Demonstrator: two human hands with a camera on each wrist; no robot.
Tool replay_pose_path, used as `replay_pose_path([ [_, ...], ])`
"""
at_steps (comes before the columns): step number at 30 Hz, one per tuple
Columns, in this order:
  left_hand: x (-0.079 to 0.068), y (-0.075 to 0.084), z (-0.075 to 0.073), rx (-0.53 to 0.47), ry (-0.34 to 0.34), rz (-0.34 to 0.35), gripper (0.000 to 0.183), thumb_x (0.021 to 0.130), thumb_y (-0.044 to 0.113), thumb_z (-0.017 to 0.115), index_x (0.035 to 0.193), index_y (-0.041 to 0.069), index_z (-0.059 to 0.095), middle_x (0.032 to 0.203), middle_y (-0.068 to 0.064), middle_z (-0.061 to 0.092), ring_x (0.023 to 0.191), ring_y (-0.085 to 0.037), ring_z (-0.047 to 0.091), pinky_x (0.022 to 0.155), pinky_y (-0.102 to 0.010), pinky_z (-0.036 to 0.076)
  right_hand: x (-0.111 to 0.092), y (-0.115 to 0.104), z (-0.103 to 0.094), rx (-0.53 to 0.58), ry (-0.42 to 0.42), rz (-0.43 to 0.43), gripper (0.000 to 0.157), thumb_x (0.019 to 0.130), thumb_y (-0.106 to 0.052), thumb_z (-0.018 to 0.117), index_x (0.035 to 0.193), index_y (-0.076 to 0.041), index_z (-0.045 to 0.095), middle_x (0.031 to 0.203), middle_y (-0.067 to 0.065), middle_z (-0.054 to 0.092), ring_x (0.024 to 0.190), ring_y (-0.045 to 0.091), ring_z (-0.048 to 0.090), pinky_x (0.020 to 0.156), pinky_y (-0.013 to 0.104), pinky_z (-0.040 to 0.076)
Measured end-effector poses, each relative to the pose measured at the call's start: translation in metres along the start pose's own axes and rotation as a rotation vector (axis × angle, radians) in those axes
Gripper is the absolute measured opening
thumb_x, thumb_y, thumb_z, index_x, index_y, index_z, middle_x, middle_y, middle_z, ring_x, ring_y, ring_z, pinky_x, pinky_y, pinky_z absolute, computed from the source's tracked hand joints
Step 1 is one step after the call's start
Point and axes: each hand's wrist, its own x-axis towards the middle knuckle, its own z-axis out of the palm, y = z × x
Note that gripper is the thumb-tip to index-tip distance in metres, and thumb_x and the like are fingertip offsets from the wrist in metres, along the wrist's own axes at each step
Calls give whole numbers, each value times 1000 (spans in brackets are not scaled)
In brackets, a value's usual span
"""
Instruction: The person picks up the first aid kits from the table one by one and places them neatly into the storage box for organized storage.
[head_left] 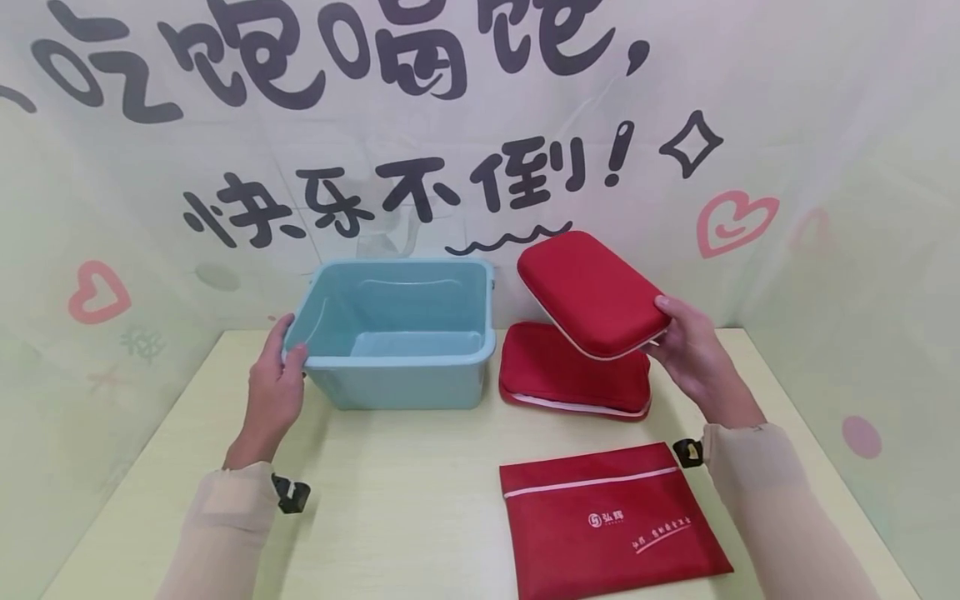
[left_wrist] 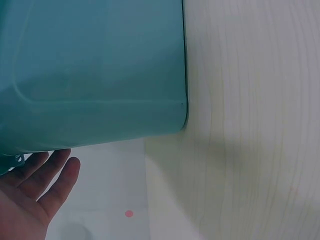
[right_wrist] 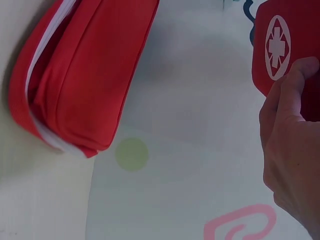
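Note:
A light blue plastic basin [head_left: 405, 383] stands at the back of the table. My left hand [head_left: 277, 375] grips its left front corner, thumb over the rim and fingers outside; the left wrist view shows several fingers [left_wrist: 67, 172] by the basin's wall. In my right hand [head_left: 693, 350] is a red hard-shell case [head_left: 592, 292], pinched at its right end and tilted in the air. The right wrist view shows a white cross emblem [right_wrist: 277, 47] on this case's underside. Below it, a red zippered pouch [head_left: 570, 379] lies on the table, partly hidden by the case.
A flat red document bag [head_left: 600, 521] with white print lies at the table's front right. Behind the pale wooden table [head_left: 390, 500] hangs a white printed backdrop [head_left: 420, 208], close to the basin. Each wrist carries a black strap device [head_left: 291, 493].

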Motion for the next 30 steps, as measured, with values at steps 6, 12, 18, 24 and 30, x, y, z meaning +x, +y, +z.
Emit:
replay_pose_path([
  [6, 0, -1, 0, -6, 6, 4, 51, 99, 36, 29, 148, 30, 15, 147, -14, 30, 122, -41, 38, 90, -64, 36, 8, 1, 16, -29, 23, 10, 39, 96, -23, 47, 133, -9, 41, 125, 5, 48, 104, 20, 51, 79, 30, 52],
  [12, -1, -2, 0, -4, 11, 7, 52, 99, 36, 29, 148, 29, 16, 145, -15, 31, 116, -38, 41, 89, -61, 39, 13, 2, 26, -38, 19, 31, 43, 95, -26, 48, 135, -10, 39, 129, 6, 45, 108, 22, 48, 82, 31, 51],
  [18, 0, -1, 1, -5, 10, 10, 51, 99, 36, 29, 148, 29, 16, 146, -14, 31, 119, -39, 39, 90, -63, 37, 15, 3, 33, -47, 5, 25, 44, 95, -26, 49, 135, -9, 40, 128, 7, 46, 106, 23, 49, 81, 31, 51],
  [24, 0, -2, 1, -9, 14, 6, 52, 99, 36, 30, 148, 27, 17, 146, -14, 31, 119, -39, 40, 90, -62, 38, 19, 6, 40, -31, -11, 25, 40, 95, -26, 50, 130, -9, 46, 122, 6, 52, 101, 21, 53, 78, 30, 52],
  [30, 1, -3, 1, -12, 17, 6, 51, 99, 36, 30, 148, 28, 17, 145, -15, 32, 117, -38, 40, 89, -62, 39, 23, 7, 51, -41, -19, 33, 41, 94, -27, 52, 130, -10, 49, 121, 6, 52, 101, 22, 54, 79, 31, 53],
])
